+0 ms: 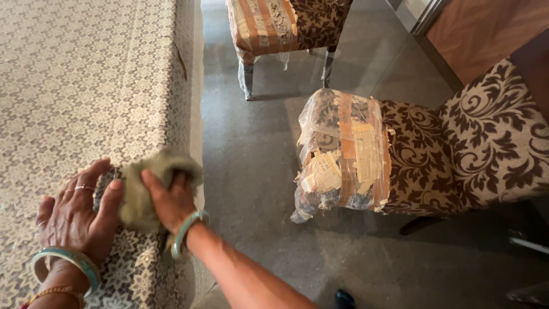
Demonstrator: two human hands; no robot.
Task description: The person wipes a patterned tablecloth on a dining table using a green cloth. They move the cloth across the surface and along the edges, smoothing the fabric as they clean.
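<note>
Cloth (150,186), olive-green and crumpled, bunched at the bench (86,86) edge, its long axis running from near edge toward far. Right hand (170,200) grip pinches the cloth; left hand (77,217) lies spread flat on the lace cover, thumb touching it. Chair (446,154) beside: its seat front is wrapped in clear plastic with tan tape strips.
</note>
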